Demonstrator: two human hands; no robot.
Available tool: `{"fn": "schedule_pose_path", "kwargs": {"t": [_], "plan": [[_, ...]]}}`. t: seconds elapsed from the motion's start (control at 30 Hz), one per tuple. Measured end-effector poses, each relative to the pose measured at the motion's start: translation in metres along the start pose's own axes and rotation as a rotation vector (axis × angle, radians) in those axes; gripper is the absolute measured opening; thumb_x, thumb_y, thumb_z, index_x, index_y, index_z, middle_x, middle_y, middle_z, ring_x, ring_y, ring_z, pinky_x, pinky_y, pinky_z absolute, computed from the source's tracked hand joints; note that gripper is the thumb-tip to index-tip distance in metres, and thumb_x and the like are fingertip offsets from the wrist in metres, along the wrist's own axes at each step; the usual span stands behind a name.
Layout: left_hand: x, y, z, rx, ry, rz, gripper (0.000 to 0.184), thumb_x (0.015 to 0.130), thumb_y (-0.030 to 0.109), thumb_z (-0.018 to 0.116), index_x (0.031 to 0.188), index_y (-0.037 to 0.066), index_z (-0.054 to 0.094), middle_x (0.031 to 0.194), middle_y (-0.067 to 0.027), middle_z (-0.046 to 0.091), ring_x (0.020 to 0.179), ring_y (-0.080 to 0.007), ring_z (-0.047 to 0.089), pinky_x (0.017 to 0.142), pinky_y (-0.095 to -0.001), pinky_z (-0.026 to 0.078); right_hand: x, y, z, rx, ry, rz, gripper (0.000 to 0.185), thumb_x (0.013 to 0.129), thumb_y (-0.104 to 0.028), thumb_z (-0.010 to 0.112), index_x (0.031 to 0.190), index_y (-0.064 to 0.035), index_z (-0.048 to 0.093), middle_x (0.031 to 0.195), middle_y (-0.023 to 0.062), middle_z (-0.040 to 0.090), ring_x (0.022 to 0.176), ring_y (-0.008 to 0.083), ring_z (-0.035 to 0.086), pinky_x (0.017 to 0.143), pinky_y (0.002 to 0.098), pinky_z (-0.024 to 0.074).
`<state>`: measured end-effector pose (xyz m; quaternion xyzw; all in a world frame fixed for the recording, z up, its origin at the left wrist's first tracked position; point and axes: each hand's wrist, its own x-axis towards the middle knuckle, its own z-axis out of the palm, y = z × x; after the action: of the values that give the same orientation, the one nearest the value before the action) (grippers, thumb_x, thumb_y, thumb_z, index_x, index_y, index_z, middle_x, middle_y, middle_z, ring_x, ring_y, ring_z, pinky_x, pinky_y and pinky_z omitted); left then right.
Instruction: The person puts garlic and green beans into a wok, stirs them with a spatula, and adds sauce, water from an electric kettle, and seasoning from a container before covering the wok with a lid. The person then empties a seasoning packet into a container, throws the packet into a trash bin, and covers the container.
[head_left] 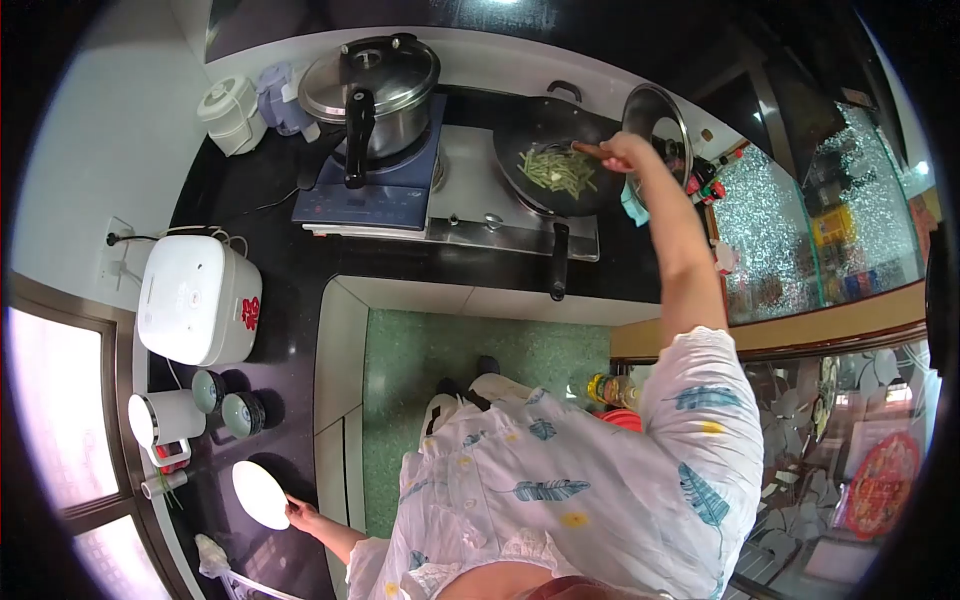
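My right hand (628, 152) is closed around the wooden handle of a spatula (592, 150), whose far end reaches into a dark wok (520, 122) on the stove. Cut green beans (556, 174) lie in the wok, with a few pale bits among them. The wok's long black handle (560, 262) points toward me. At the lower left, my left hand (301, 514) grips the edge of a white plate (260, 494), held over or on the dark counter; I cannot tell whether it touches.
A pressure cooker (385, 110) stands on a blue induction cooktop (365, 195) left of the wok. A lid (655, 115) leans behind my right hand, near bottles (708, 190). Along the left counter are a white rice cooker (195, 300), bowls (243, 413) and a white pitcher (165, 418).
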<state>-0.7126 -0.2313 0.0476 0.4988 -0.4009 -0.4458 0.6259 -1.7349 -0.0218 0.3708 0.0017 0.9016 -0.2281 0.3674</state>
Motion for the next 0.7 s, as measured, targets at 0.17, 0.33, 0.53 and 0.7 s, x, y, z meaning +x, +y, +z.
{"fn": "schedule_pose_path", "kwargs": {"t": [0.17, 0.33, 0.53, 0.7], "plan": [[0.009, -0.005, 0.009, 0.023, 0.106, -0.088, 0.034, 0.096, 0.002, 0.034, 0.119, -0.018, 0.047, 0.124, -0.0234, 0.053, 0.116, -0.0274, 0.05, 0.107, -0.0378, 0.043, -0.114, -0.032, -0.035, -0.83, 0.02, -0.248, 0.031, 0.091, -0.038, 0.061, 0.093, -0.0081, 0.071, 0.065, 0.003, 0.064, 0.054, 0.0155, 0.061, 0.049, 0.0289, 0.0495], [0.005, -0.008, 0.024, 0.893, 0.193, -0.095, 0.033, 0.094, 0.004, 0.038, 0.116, -0.018, 0.05, 0.121, -0.0248, 0.054, 0.11, -0.0267, 0.052, 0.103, -0.0359, 0.045, -0.175, -0.065, 0.045, -1.382, 0.07, -0.257, 0.062, 0.075, -0.063, 0.068, 0.098, -0.0055, 0.071, 0.098, 0.008, 0.071, 0.083, 0.0243, 0.07, 0.07, 0.0372, 0.0564], [0.021, 0.005, 0.033, 1.018, 0.261, -0.174, 0.035, 0.091, 0.013, 0.05, 0.112, -0.016, 0.054, 0.113, -0.0263, 0.059, 0.101, -0.0307, 0.057, 0.092, -0.0384, 0.049, -0.097, -0.028, 0.029, -1.251, 0.531, -0.391, 0.075, 0.066, -0.072, 0.068, 0.097, -0.0048, 0.071, 0.098, 0.01, 0.071, 0.094, 0.028, 0.068, 0.078, 0.0392, 0.054], [0.017, 0.009, 0.046, 1.218, 0.274, -0.166, 0.04, 0.088, 0.021, 0.061, 0.109, -0.013, 0.057, 0.106, -0.0275, 0.063, 0.093, -0.034, 0.062, 0.082, -0.0404, 0.053, -0.132, -0.016, -0.007, -1.509, 0.372, -0.427, 0.05, 0.076, -0.052, 0.068, 0.096, -0.0065, 0.073, 0.097, 0.0108, 0.071, 0.092, 0.0267, 0.069, 0.075, 0.0393, 0.0541]]}}
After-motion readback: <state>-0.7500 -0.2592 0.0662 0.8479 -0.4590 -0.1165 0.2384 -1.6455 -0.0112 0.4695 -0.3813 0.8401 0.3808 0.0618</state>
